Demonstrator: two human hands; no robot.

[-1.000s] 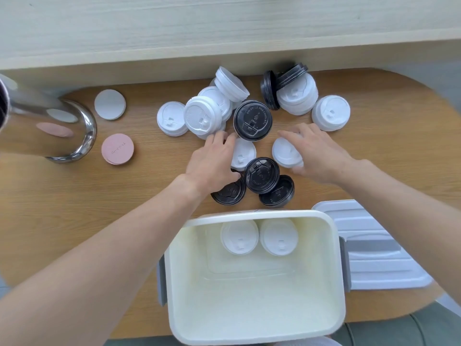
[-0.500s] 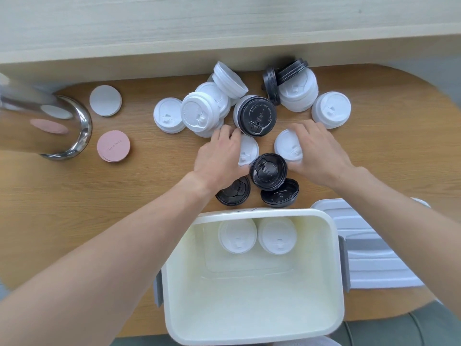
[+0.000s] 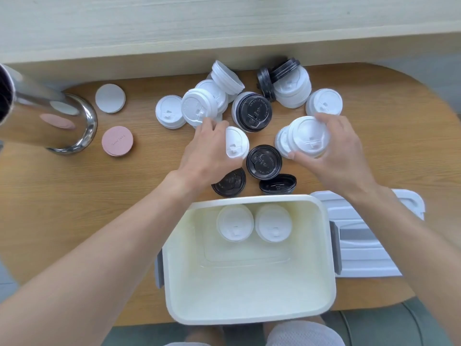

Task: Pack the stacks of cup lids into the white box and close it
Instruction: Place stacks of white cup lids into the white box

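- Right hand point(image 3: 341, 156) clenched around a white lid stack point(image 3: 308, 137), thumb under its near edge, fingers over the far side; stack tipped on its side and apparently lifted off the tabletop point(image 3: 74, 196).
- Left hand point(image 3: 207, 151) curled around a single white lid stack point(image 3: 235, 143), thumb side pressed to its left rim; stack seemingly clear of the wood, though contact underneath hidden.
- Between and just near of the two grips: three black lids point(image 3: 264, 162), one upright, two lying flat close to the far wall of the white box point(image 3: 321, 258).
- Inside the box: only two white stacks point(image 3: 235, 226) side by side against the far wall; rest of the floor bare.
- Box lid point(image 3: 361, 245) lying flat on the tabletop just right of the box, not yet fitted.
- Farther off: a heap of white and black lids point(image 3: 252, 112) along the far edge, unpacked.
- Judged early in the task: most stacks left to pack, closing not begun.
- Left side: pink coaster point(image 3: 117, 141), white disc point(image 3: 110, 98), shiny steel cylinder point(image 3: 50, 118).
- Against half a second before: right-hand stack raised and turned toward the camera, previously down on the tabletop under the fingers; left hand shifted from covering its lid to gripping it from the side; box contents unchanged.
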